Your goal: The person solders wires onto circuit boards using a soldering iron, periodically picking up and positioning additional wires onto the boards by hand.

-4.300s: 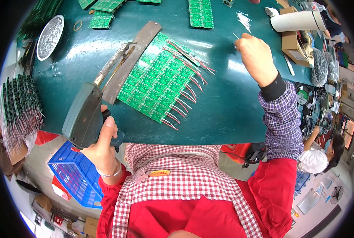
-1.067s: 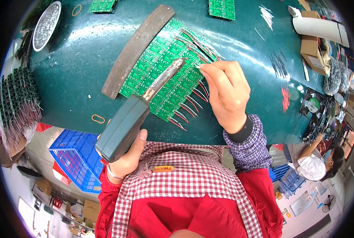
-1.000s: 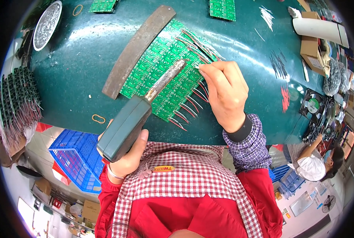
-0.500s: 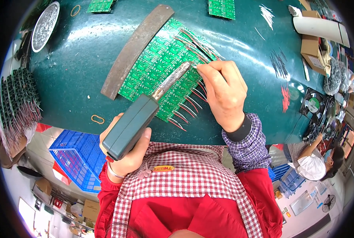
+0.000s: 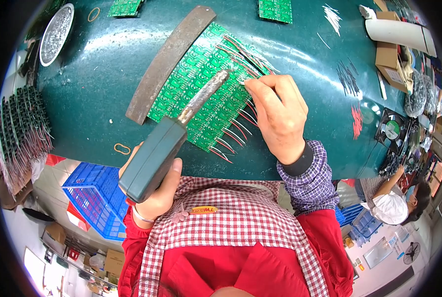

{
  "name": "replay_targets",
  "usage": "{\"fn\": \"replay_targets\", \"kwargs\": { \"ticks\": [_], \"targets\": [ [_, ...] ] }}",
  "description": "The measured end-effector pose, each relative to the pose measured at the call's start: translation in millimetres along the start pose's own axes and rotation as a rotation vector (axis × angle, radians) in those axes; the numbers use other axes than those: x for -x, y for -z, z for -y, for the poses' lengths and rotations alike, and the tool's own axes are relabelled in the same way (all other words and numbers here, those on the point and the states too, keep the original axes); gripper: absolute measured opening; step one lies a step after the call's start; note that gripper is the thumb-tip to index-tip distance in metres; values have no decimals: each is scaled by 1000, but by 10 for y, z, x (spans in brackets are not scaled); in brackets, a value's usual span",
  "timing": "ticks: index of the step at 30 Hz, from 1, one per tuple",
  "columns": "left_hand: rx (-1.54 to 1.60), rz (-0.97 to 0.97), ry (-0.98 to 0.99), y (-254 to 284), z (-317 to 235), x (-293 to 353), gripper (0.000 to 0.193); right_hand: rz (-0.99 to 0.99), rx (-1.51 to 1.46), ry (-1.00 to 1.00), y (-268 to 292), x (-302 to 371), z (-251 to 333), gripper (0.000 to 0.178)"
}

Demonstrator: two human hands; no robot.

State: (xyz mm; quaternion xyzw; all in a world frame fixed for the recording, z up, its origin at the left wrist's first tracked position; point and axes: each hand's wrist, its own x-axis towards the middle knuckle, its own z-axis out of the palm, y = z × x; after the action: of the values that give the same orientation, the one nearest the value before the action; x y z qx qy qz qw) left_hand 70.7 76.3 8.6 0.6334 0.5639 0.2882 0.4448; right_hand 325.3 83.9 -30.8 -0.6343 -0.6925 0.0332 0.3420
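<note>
Already the central green board (image 5: 191, 84) carries coloured wires (image 5: 238, 132) along its right edge, loose wires (image 5: 356, 122) lie unused farther right, the left hand (image 5: 164, 198) grips a soldering gun (image 5: 154, 157), and the right hand (image 5: 282, 116) seemingly pinches a white wire (image 5: 241, 82).

I have a dark green tabletop (image 5: 82, 114) in front of me, streaked with white glare (image 5: 114, 42). To my left, a blue plastic crate (image 5: 94, 198) stands on pale floor tiles (image 5: 62, 172), with cardboard boxes (image 5: 114, 262) farther back; off to my right, a black fan (image 5: 412, 252) shows against a pale surface (image 5: 394, 270), though whether wall or floor I can't tell.
</note>
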Motion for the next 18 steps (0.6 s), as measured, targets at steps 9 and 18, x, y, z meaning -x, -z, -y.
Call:
{"fn": "replay_targets", "kwargs": {
  "ticks": [9, 18],
  "targets": [
    [26, -80, -48, 70, 107, 17, 36, -5, -4, 29, -26, 16, 2, 26],
    [61, -808, -389, 815, -43, -816, 21, -19, -18, 15, 0, -1, 17, 26]
  ]
}}
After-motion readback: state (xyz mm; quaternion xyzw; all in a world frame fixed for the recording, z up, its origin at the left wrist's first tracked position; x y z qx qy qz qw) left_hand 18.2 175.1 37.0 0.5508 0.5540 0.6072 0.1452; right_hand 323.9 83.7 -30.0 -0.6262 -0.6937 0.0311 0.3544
